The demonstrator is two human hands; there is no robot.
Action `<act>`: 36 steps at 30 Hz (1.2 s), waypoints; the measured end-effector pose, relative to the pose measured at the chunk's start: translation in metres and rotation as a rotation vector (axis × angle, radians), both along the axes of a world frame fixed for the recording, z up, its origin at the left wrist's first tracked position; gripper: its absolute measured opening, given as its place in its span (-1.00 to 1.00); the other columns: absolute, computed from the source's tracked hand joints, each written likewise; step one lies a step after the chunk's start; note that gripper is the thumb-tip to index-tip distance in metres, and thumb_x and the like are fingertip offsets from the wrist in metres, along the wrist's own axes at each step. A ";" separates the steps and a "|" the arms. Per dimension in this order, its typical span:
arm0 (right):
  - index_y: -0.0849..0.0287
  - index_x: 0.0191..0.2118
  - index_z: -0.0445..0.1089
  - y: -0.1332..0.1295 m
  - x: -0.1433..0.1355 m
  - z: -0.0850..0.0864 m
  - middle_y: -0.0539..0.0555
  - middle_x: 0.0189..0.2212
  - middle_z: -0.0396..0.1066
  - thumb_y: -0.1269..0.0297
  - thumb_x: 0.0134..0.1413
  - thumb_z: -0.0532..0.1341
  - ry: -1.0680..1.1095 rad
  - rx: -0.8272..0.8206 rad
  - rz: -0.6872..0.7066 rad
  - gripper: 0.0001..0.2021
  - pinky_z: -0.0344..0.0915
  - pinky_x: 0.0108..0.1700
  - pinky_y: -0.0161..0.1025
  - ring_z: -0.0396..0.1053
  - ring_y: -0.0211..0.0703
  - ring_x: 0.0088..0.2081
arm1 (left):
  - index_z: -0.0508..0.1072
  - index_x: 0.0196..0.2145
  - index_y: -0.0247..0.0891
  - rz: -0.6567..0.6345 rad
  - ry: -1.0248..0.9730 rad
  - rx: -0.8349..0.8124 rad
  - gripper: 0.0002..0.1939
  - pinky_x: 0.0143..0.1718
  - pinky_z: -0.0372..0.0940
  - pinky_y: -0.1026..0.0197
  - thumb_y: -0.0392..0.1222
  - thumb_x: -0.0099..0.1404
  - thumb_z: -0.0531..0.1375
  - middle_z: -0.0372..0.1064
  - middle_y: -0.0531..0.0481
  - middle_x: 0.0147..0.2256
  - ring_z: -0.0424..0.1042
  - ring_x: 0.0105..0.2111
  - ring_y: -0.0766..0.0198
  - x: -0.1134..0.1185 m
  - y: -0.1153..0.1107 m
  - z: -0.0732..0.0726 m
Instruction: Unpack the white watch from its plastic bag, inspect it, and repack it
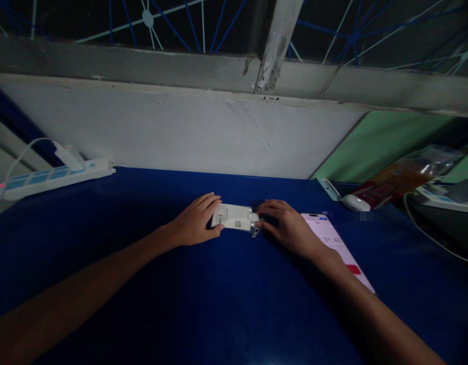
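A small flat white packet point(234, 217) with printed text, a barcode and a square code lies on the blue tabletop. Its right end looks like clear plastic, and a short bit of chain point(254, 231) sticks out below that end. My left hand point(199, 219) grips the packet's left end, fingers at the far edge and thumb at the near edge. At the other end my right hand point(285, 223) pinches the clear plastic between thumb and fingers. Part of each end is hidden by the fingers.
A lit phone point(334, 243) lies under and beside my right forearm. Farther right are a white rounded case point(356, 203) and a red-and-orange plastic package point(399, 175). On the left stands a white power strip point(59, 177) with a charger. A white wall panel point(203, 132) backs the table point(226, 304).
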State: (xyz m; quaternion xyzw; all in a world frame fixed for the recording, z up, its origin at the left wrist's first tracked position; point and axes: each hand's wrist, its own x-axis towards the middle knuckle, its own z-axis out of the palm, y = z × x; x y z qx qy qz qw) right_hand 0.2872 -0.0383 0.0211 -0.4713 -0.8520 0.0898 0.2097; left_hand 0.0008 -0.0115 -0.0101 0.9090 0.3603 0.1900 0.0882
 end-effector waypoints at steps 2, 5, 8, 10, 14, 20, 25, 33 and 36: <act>0.09 -0.13 0.53 0.002 0.008 0.002 0.16 -0.07 0.52 0.27 0.14 0.29 -0.036 -0.001 0.002 -0.83 0.31 0.15 0.17 0.38 0.14 0.10 | 0.18 0.25 -0.38 0.008 0.011 -0.001 -0.36 0.28 0.08 -0.22 -0.01 0.30 0.13 0.16 -0.36 0.25 0.05 0.31 -0.16 0.001 0.000 0.001; 0.11 -0.07 0.52 0.001 0.010 -0.002 0.23 0.08 0.43 0.21 0.13 0.30 -0.029 -0.005 -0.016 -0.75 0.28 0.18 0.21 0.33 0.18 0.16 | 0.19 0.23 -0.40 0.013 0.001 -0.007 -0.35 0.27 0.08 -0.24 0.00 0.28 0.13 0.16 -0.38 0.24 0.06 0.30 -0.17 0.001 -0.001 0.002; 0.13 0.11 0.44 -0.002 0.003 -0.009 0.27 0.21 0.31 0.15 0.13 0.29 0.008 -0.019 0.003 -0.57 0.21 0.22 0.27 0.22 0.22 0.26 | 0.17 0.24 -0.37 0.002 -0.021 -0.012 -0.35 0.27 0.08 -0.25 -0.01 0.28 0.13 0.16 -0.37 0.24 0.06 0.30 -0.17 0.000 -0.001 0.002; 0.15 0.15 0.42 -0.004 -0.004 -0.014 0.29 0.19 0.33 0.19 0.14 0.28 0.019 -0.020 -0.006 -0.55 0.20 0.22 0.28 0.20 0.23 0.27 | 0.15 0.25 -0.37 -0.009 -0.025 -0.013 -0.34 0.27 0.08 -0.25 0.01 0.29 0.13 0.16 -0.38 0.24 0.05 0.31 -0.18 0.000 -0.002 0.002; 0.15 0.11 0.43 -0.004 -0.011 -0.019 0.25 0.08 0.44 0.27 0.16 0.24 0.006 0.019 -0.032 -0.62 0.27 0.19 0.25 0.31 0.20 0.19 | 0.14 0.25 -0.35 -0.010 -0.015 -0.012 -0.32 0.27 0.07 -0.25 0.08 0.31 0.14 0.13 -0.38 0.25 0.04 0.31 -0.18 0.000 -0.003 0.003; 0.24 0.00 0.46 0.000 -0.003 -0.009 0.24 -0.01 0.50 0.21 0.36 0.03 -0.120 0.117 0.007 -0.67 0.30 0.13 0.13 0.33 0.18 0.15 | 0.19 0.21 -0.38 0.011 0.050 -0.007 -0.38 0.27 0.08 -0.22 0.09 0.36 0.12 0.16 -0.39 0.24 0.07 0.30 -0.16 0.001 -0.001 0.005; 0.17 -0.21 0.47 0.002 0.014 0.012 0.24 -0.19 0.53 0.11 0.35 0.03 0.073 0.197 -0.179 -0.67 0.38 -0.08 0.03 0.47 0.11 -0.15 | 0.18 0.21 -0.39 -0.018 0.072 -0.004 -0.42 0.26 0.11 -0.19 0.09 0.42 0.04 0.19 -0.39 0.22 0.10 0.29 -0.15 -0.001 0.001 0.008; 0.10 -0.34 0.38 0.006 0.001 0.015 0.19 -0.28 0.54 -0.21 0.20 0.10 1.142 -0.170 -0.361 -0.56 0.47 -0.14 -0.01 0.53 0.05 -0.20 | 0.11 0.27 -0.52 0.004 0.113 -0.016 -0.32 0.29 0.06 -0.18 0.04 0.38 0.07 0.07 -0.48 0.27 0.03 0.32 -0.20 0.001 -0.001 0.007; 0.07 -0.36 0.35 0.010 -0.006 0.017 0.11 -0.30 0.56 -0.23 0.13 0.18 1.558 -0.458 -0.333 -0.58 0.52 -0.17 -0.15 0.55 -0.09 -0.25 | 0.05 0.31 -0.51 0.007 0.078 -0.030 -0.27 0.29 0.04 -0.17 0.06 0.39 0.07 0.00 -0.49 0.31 0.01 0.33 -0.20 0.001 -0.001 0.009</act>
